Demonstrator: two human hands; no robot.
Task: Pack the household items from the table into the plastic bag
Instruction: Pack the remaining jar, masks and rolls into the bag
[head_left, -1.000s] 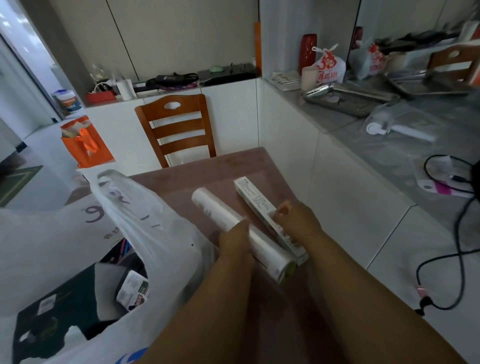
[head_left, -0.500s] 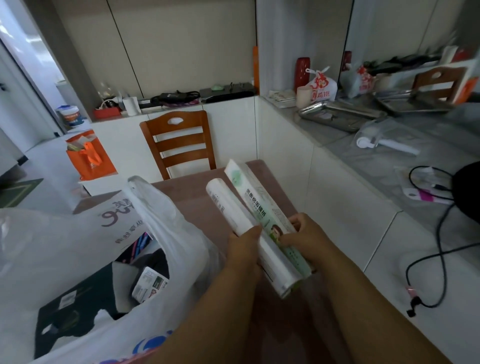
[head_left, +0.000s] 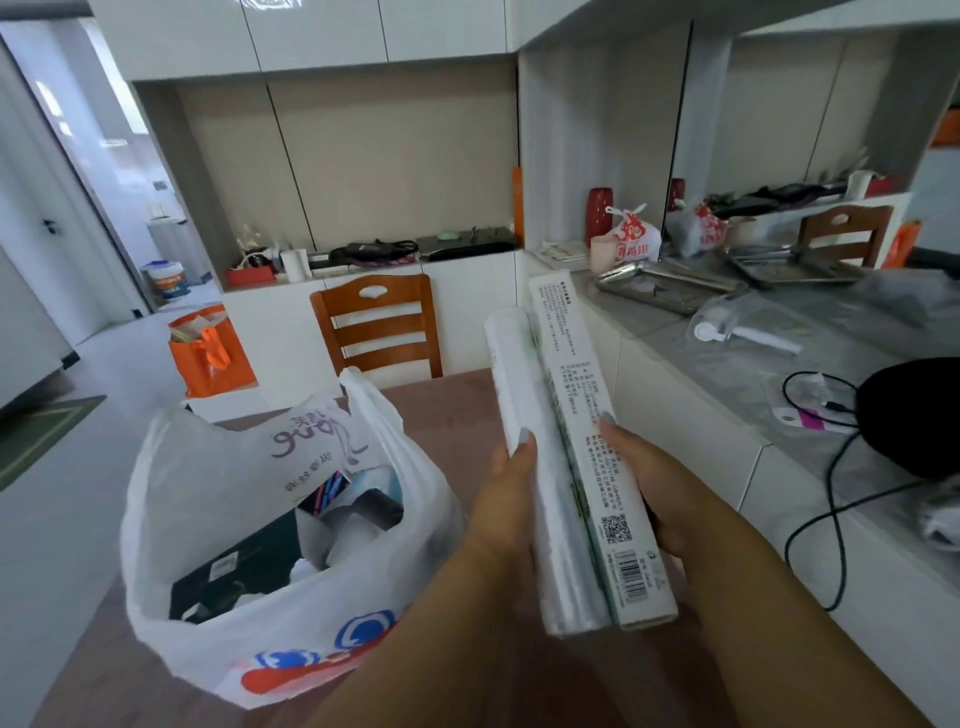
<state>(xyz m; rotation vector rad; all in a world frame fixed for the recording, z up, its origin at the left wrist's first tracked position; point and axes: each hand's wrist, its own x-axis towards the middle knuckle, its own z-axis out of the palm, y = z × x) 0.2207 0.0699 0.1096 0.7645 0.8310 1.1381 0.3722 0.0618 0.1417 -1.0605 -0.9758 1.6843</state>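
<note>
My left hand (head_left: 506, 499) grips a white plastic-wrapped roll (head_left: 540, 467), and my right hand (head_left: 654, 488) grips a long white box (head_left: 584, 441) with printed text and a barcode. The two lie side by side, lifted above the table (head_left: 452, 405) and tilted up away from me. To their left stands the white plastic bag (head_left: 223, 499), its mouth open, with a dark box and several other packed items inside. Both held items are to the right of the bag's opening, outside it.
A wooden chair (head_left: 379, 322) stands at the table's far side. An orange bag (head_left: 208, 348) sits on the floor to the left. On the right runs a grey counter (head_left: 727, 364) with metal trays, a lint roller, a black cable and a tied bag.
Both hands have lifted the roll and the box off the table and raised them higher and more upright. The bag has stayed where it was.
</note>
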